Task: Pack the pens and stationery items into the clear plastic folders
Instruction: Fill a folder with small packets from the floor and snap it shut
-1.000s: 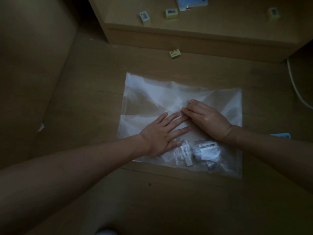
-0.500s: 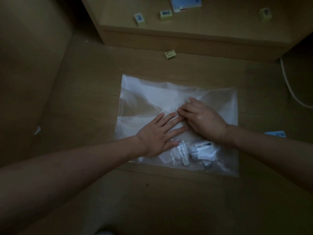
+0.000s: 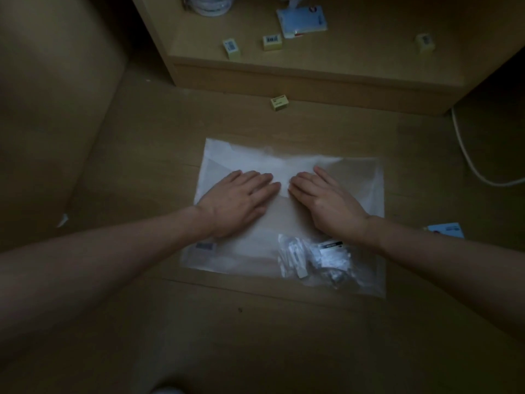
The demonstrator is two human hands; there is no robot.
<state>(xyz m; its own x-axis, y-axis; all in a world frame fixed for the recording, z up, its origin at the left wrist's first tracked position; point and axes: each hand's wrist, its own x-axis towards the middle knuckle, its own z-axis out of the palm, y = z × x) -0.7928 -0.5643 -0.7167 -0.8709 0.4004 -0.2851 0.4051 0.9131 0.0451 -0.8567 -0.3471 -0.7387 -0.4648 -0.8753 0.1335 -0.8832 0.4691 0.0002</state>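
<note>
A clear plastic folder (image 3: 360, 183) lies flat on the wooden floor in the middle of the view. Inside its near right corner sits a bundle of small wrapped stationery items (image 3: 312, 258). My left hand (image 3: 237, 201) presses flat on the folder's left half, fingers straight and pointing right. My right hand (image 3: 324, 199) presses flat on the folder beside it, fingers straight and pointing left. The fingertips of both hands nearly meet at the folder's middle.
A low wooden platform (image 3: 312, 78) runs across the back, carrying three small yellow boxes (image 3: 272, 42), a blue-white packet (image 3: 302, 21) and a round white object (image 3: 210, 4). Another yellow box (image 3: 279, 102) lies on the floor. A white cable (image 3: 468, 155) curves at right; a blue card (image 3: 446, 230) lies beside my right forearm.
My left hand slid left and away from me across the folder, off the stationery bundle. My right hand shifted slightly, and both palms now lie flat side by side.
</note>
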